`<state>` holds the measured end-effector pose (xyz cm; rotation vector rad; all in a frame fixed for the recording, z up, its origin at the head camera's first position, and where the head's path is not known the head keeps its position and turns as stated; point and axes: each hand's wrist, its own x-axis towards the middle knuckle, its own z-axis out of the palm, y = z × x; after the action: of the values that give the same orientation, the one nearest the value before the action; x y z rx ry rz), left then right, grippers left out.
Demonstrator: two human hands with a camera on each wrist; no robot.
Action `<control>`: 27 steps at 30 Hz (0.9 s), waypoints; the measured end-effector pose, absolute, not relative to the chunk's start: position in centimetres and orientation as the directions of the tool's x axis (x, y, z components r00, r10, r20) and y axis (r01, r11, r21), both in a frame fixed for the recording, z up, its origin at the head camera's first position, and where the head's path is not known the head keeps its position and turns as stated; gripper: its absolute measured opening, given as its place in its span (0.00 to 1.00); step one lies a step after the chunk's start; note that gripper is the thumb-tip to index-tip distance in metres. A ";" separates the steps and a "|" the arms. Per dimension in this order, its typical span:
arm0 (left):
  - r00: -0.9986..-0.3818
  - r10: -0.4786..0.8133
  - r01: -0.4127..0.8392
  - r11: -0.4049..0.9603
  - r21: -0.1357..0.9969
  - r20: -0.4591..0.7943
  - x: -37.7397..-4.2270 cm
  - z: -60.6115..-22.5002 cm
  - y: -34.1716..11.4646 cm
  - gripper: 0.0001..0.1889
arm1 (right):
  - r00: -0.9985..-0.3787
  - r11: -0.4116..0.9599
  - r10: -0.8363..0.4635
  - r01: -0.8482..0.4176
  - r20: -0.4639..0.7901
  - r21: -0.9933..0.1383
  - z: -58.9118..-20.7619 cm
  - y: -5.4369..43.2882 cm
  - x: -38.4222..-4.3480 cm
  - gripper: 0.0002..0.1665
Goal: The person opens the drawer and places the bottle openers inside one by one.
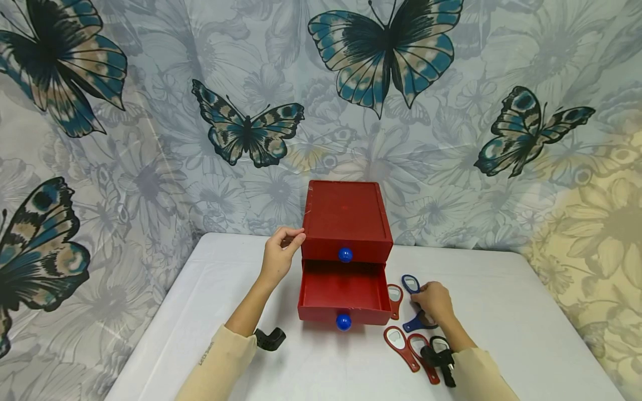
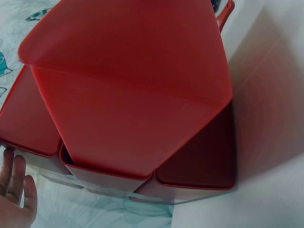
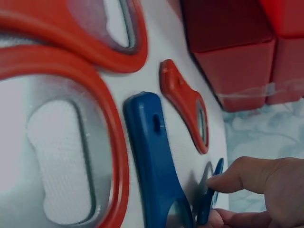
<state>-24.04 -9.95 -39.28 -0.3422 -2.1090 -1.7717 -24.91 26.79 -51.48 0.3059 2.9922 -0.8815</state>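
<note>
My right hand (image 1: pixel 435 301) pinches a small blue hand mirror (image 1: pixel 410 283) between thumb and fingertips, to the right of a red drawer cabinet (image 1: pixel 346 211). In the right wrist view this blue mirror (image 3: pixel 207 202) stands tilted on edge. Just below the hand lies a second blue mirror (image 1: pixel 412 324), its handle (image 3: pixel 149 142) large in that view. My left hand (image 1: pixel 278 256) touches the cabinet's upper left side with its fingertips. Extended fingers (image 2: pixel 18 173) show at the cabinet in the left wrist view. Below the shut top drawer, another drawer (image 1: pixel 344 316) stands pulled out, its red floor showing.
Red hand mirrors lie on the white table (image 1: pixel 215 267): one (image 1: pixel 395 303) beside the drawer and two (image 1: pixel 401 348) nearer the front. A black-rimmed mirror (image 1: pixel 439 343) lies close by, partly covered by the right wrist camera (image 1: pixel 432 356). Butterfly-patterned cloth (image 1: pixel 281 195) hangs behind.
</note>
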 end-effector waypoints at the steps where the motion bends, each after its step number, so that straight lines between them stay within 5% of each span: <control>1: -0.904 -0.049 0.409 0.184 0.894 0.424 -24.1 -39.3 -9.9 0.09 | -0.981 0.814 0.184 0.185 -0.058 -0.551 -51.5 26.9 -24.9 0.18; 13: -0.910 -0.050 0.398 0.183 0.899 0.412 -24.1 -39.4 -9.9 0.09 | -0.962 0.699 0.266 0.241 -0.068 -0.674 -50.1 27.5 -24.6 0.21; 27: -0.906 -0.073 0.399 0.184 0.898 0.418 -26.3 -42.2 -10.2 0.09 | -0.947 0.597 0.316 0.149 0.060 -0.788 -45.2 26.5 -23.9 0.22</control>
<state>-26.31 -10.19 -42.17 -0.3079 -2.0997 -1.7713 -23.92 26.47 -45.17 0.4386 2.9777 -1.4398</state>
